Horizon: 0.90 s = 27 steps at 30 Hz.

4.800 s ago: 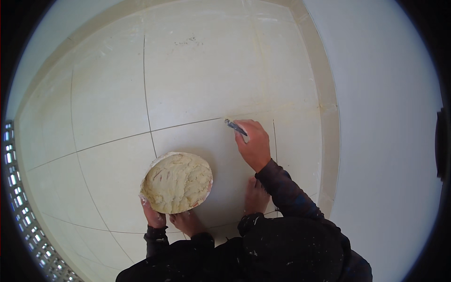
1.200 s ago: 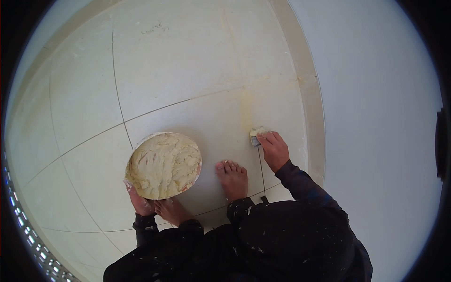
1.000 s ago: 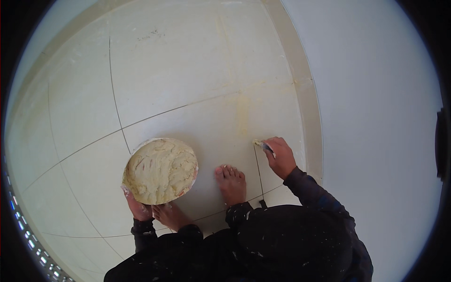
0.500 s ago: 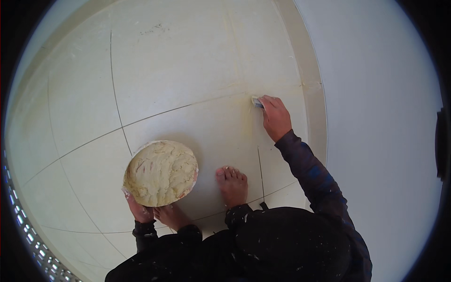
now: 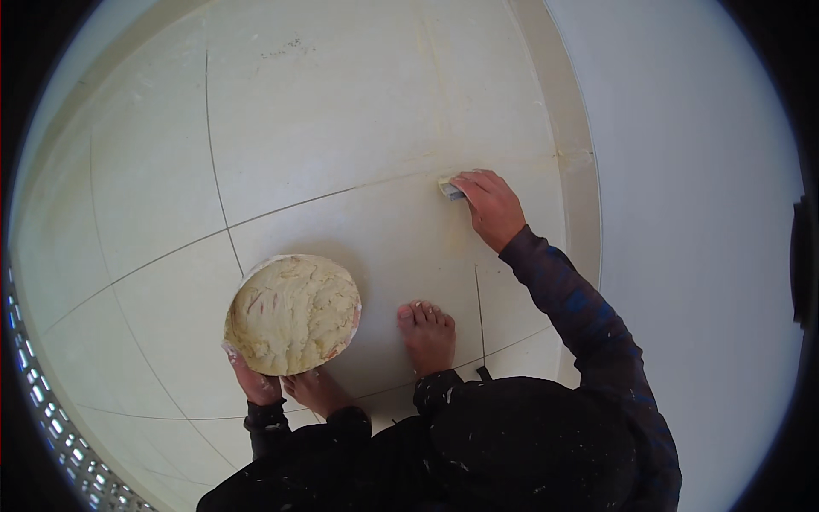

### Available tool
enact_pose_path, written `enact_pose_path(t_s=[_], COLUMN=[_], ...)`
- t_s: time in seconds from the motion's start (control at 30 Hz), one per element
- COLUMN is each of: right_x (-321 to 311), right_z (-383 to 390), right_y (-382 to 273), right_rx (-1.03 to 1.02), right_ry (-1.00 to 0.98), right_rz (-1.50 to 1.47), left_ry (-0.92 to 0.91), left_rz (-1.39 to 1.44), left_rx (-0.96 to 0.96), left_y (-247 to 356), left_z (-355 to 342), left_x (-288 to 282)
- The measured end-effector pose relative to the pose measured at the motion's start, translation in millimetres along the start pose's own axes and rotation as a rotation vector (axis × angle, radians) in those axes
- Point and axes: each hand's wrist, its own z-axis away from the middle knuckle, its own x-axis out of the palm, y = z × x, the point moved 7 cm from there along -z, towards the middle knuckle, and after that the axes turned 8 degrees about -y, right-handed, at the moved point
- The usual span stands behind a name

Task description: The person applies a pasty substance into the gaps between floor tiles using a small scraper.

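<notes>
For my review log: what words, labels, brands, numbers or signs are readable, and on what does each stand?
None: no readable text shows.
Round white-rimmed tub of cream paste: no lettering visible.
Small grey flat-bladed tool: too small and partly covered by the right hand to tell.
Dark specks on the cream tiled floor: no letters to make out.
Black clothing: pale flecks only.

A pale wall [image 5: 699, 213] rose at right, beige skirting [image 5: 582, 226] along its foot; a lattice [image 5: 49, 408] curved at lower left.

The paste [image 5: 294, 311] looks matt and rough, the floor tiles [image 5: 341, 111] smooth, slightly glossy.
</notes>
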Motion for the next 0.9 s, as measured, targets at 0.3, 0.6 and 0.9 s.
enact_pose_path(t_s=[0.3,0.6,0.9], right_x=[23,-76,-108], right_z=[135,-199,-276], right_y=[-34,151,224], right_rx=[0.110,0.124,0.180], right_ry=[-0.431,0.285,0.281], right_rz=[-0.278,-0.005,0.196], left_ry=[0.044,0.033,-0.071], left_rz=[-0.137,-0.091,-0.280], left_rx=[0.011,0.014,0.058], left_y=[11,18,19], left_z=[2,7,13], left_x=[-4,14,11])
